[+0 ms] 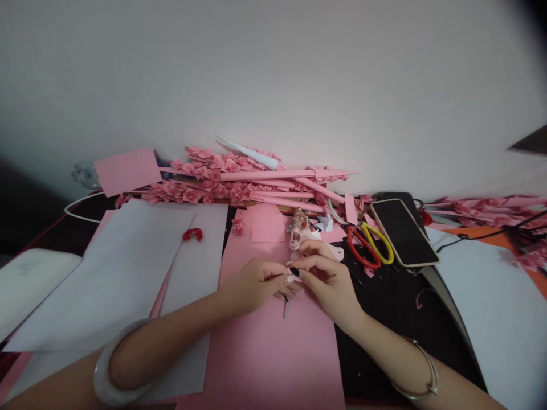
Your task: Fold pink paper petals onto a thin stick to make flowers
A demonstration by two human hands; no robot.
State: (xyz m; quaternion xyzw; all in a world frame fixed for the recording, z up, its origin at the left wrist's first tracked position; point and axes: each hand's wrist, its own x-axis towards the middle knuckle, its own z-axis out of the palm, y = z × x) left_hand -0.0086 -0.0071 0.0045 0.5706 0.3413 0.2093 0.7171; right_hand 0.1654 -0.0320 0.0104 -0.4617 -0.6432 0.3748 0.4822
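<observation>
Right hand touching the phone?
Apart. The head view shows scissors and dark tabletop between the right hand and the phone.

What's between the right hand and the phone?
In the head view, red-and-yellow-handled scissors lie between the right hand and the phone.

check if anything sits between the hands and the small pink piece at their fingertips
Nothing visible does: the left hand and right hand meet at the small pink piece, their fingers touching and partly hiding it.

Papercraft table (pixel 397 319) by a wall (pixel 273 68): pink paper (pixel 273 359), paper flowers (pixel 239 192), scissors (pixel 372 249)
</observation>
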